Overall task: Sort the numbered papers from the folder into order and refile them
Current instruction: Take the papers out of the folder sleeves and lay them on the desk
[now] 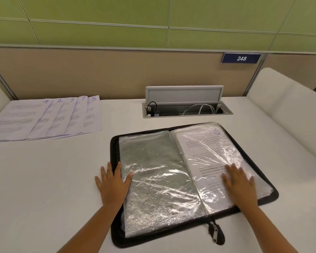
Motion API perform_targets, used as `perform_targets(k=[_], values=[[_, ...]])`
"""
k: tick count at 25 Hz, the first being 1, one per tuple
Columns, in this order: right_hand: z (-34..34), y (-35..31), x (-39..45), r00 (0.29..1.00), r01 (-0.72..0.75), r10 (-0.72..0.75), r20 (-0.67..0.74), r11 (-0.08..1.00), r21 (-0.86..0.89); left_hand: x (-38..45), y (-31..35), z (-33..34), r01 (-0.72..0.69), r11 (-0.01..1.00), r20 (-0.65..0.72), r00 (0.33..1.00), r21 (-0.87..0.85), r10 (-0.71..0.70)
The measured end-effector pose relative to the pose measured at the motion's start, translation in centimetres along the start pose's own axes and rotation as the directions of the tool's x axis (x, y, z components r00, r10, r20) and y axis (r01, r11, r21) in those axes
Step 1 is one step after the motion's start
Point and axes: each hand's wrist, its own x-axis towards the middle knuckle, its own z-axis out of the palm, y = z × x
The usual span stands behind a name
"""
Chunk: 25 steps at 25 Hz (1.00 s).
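Right hand (238,185): open and flat, fingers straight and slightly spread, palm down on the clear sleeve (213,161) of the folder's right page; motion blur softens the fingertips, so exact contact at the tips is hard to make out. Left hand (112,181): open, fingers spread, palm pressed on the table (53,179) at the folder's 9 o'clock edge, with the thumb lying over the rim onto the left sleeve (157,181). Both forearms enter from 6 o'clock and are cut off by the lower frame edge.

Folder (270,196): black, zip-edged, lying open and slightly rotated at the table's centre, zip pull (214,232) at its 6 o'clock end. The right sleeve holds a sheet marked 6 (216,132); its printed text is blurred behind glare. The left sleeve shows only crinkled, reflective plastic, and its content cannot be told.

Loose papers (43,117): fanned and overlapping at 10 o'clock from the folder, well apart from it, numbered 4, 2, 3, 7, 5 from left to right; the leftmost sheet is cut off by the frame edge.

Cable tray (187,108): at 12 o'clock, lid raised, cables inside. Sign 248 (241,58): on the partition at 1 o'clock.
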Motion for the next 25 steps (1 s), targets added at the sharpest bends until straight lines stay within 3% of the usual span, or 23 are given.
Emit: perform_targets(k=[2, 5, 9, 12, 16, 19, 21, 23, 25], values=[[0.3, 0.1, -0.6, 0.984, -0.179, 0.180, 0.000, 0.983, 0.035, 0.0, 0.0, 0.0, 0.000, 1.000, -0.009, 1.000, -0.004, 0.000], [0.8, -0.8, -1.1, 0.962, -0.274, 0.274, 0.005, 0.959, 0.069, 0.1, 0.0, -0.1, 0.004, 1.000, -0.016, 1.000, -0.010, -0.004], [0.7, -0.6, -0.7, 0.966, -0.256, 0.257, 0.004, 0.961, 0.109, 0.1, 0.0, 0.0, 0.006, 1.000, -0.027, 1.000, -0.015, -0.007], [1.1, -1.4, -0.4, 0.986, -0.153, 0.160, -0.041, 0.977, 0.151, 0.1, 0.0, 0.0, 0.007, 1.000, -0.021, 1.000, -0.013, -0.007], [0.1, -5.1, -1.0, 0.996, -0.076, 0.084, -0.001, 0.904, 0.421, 0.0, 0.0, -0.1, 0.011, 1.000, -0.019, 1.000, 0.002, -0.011], [-0.8, -10.2, -2.7, 0.996, 0.083, -0.054, -0.073, 0.866, 0.493, 0.1, 0.1, -0.2, 0.007, 1.000, -0.018, 1.000, 0.004, -0.007], [-1.6, -14.1, -4.7, 0.971, 0.227, -0.231, -0.059, 0.821, 0.524, 0.0, 0.1, -0.2, 0.008, 1.000, -0.016, 1.000, -0.011, -0.008], [-2.0, -17.4, -7.0, 0.890, 0.364, -0.457, 0.013, 0.724, 0.586, 0.0, 0.2, -0.3, 0.011, 1.000, -0.007, 1.000, -0.007, -0.011], [-2.9, -18.8, -7.9, 0.779, 0.516, -0.627, -0.025, 0.617, 0.594, 0.0, 0.2, -0.3, 0.014, 1.000, 0.004, 1.000, 0.003, -0.015]])
